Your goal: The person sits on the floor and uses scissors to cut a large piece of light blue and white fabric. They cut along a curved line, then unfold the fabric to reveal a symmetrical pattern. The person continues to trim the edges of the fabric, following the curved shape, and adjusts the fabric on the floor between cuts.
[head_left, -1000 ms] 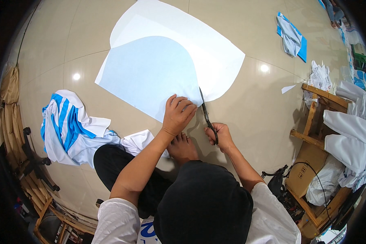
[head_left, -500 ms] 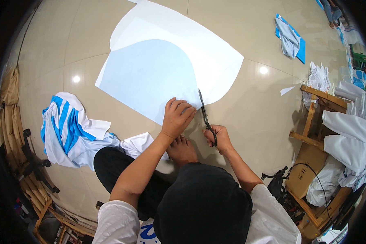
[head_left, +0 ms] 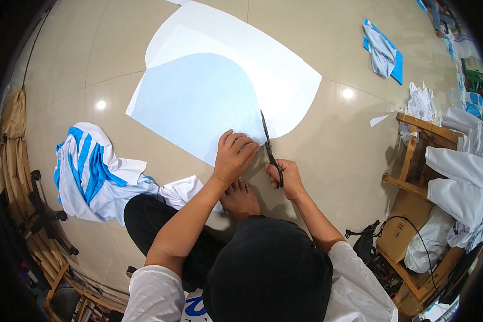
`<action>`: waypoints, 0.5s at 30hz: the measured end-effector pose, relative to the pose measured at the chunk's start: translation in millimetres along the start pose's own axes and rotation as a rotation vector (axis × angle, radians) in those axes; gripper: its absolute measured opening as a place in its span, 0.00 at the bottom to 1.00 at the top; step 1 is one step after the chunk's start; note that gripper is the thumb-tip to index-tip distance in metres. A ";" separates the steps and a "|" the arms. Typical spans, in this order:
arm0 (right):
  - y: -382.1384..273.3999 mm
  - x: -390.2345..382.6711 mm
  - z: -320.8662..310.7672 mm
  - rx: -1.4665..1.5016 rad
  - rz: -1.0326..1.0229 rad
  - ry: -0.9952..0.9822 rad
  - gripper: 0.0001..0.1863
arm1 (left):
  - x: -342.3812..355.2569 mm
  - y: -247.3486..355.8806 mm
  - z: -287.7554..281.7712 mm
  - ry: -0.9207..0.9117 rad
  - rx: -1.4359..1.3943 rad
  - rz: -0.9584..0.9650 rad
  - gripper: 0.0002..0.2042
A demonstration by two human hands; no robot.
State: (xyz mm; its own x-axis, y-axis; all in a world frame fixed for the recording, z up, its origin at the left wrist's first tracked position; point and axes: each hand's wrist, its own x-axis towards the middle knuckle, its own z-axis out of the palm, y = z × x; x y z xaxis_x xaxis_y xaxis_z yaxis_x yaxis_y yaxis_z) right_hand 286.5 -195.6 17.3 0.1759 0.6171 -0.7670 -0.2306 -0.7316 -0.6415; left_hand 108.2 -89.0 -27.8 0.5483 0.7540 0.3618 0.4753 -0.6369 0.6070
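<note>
A light-blue sheet with a rounded top edge (head_left: 193, 102) lies on the floor over a larger white sheet (head_left: 282, 80). Whether they are cloth or paper, I cannot tell. My left hand (head_left: 235, 155) rests on the lower right corner of the light-blue sheet, fingers stretched out; its thumb is mostly hidden. In my right hand (head_left: 286, 180) are black-handled scissors (head_left: 268, 140), fingers wrapped round the loops. Their blades point away from me, along the right edge of the light-blue sheet, with the tip over the white sheet.
Crumpled blue-and-white striped cloth (head_left: 91, 172) lies at left by my knee. My bare foot (head_left: 240, 199) is just behind my left hand. Right: a wooden frame (head_left: 408, 185) with white cloth (head_left: 456, 182) and a cardboard box (head_left: 404, 222). Folded cloth (head_left: 382, 53) lies far right.
My right hand has moved slightly forward and left, sliding the scissors farther along the light-blue sheet's edge. My left hand and the sheets have hardly moved.
</note>
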 end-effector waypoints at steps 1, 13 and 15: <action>-1.2 -0.4 0.1 0.004 0.008 0.000 0.18 | 0.4 0.2 -0.1 0.002 -0.004 0.002 0.08; 3.3 4.0 0.1 0.002 -0.003 0.011 0.18 | 2.0 1.5 -0.8 0.011 -0.012 0.003 0.09; 4.3 3.5 0.3 0.007 0.002 0.012 0.18 | 1.3 0.7 -0.9 0.003 -0.013 0.003 0.09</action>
State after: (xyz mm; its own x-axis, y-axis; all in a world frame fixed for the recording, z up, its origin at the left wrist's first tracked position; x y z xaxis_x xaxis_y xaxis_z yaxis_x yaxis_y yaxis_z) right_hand 285.9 -196.5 11.9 0.1872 0.6117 -0.7686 -0.2375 -0.7311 -0.6396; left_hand 108.7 -88.3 -26.3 0.5477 0.7526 0.3656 0.4648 -0.6370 0.6150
